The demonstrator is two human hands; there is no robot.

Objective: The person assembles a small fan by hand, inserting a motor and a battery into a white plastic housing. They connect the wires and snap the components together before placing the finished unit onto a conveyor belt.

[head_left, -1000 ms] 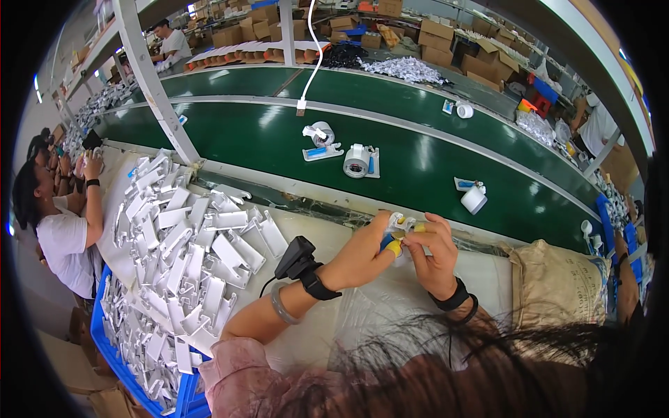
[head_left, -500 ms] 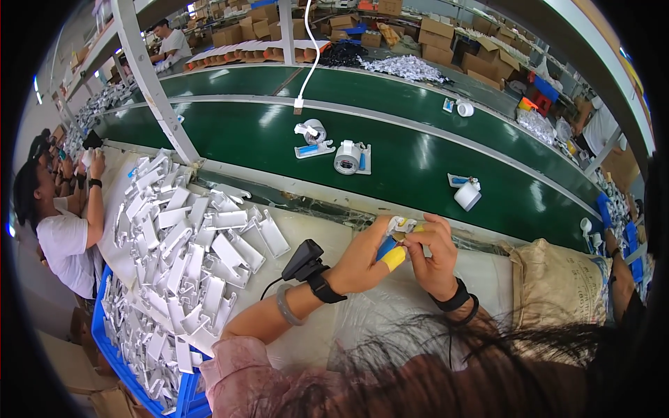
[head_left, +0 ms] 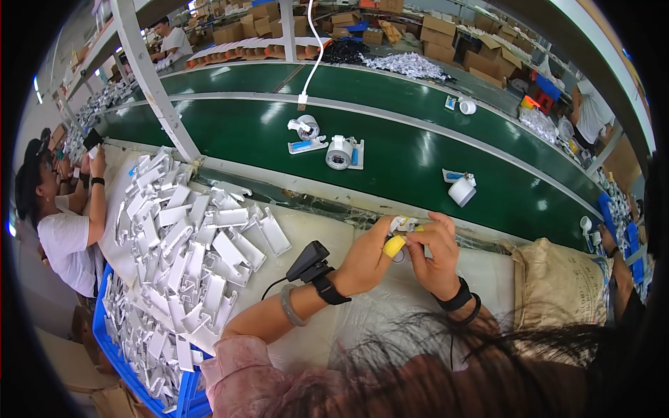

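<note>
My left hand (head_left: pixel 364 259) is closed around a small white plastic part (head_left: pixel 403 223), above the near side of the workbench. A yellow covering (head_left: pixel 394 245) wraps the thumb tip of that hand. My right hand (head_left: pixel 435 256) meets it from the right, its thumb and fingertips pinched at the same part. A thin dark wire loop (head_left: pixel 398 258) hangs just below the fingers. Most of the part is hidden by my fingers. To the left of my hands, white plastic brackets (head_left: pixel 209 230) lie in a large heap.
Beyond the bench runs a green conveyor belt (head_left: pixel 258 150) carrying white round lamp-like units (head_left: pixel 339 153). A blue bin (head_left: pixel 115 352) full of brackets stands at lower left. A tan sack (head_left: pixel 561 285) sits at right. Co-workers (head_left: pixel 66 230) work at the left and far sides.
The units on the near belt have shifted left. My left thumb and the part have turned slightly, and a blue portion seen between my hands before is now out of sight.
</note>
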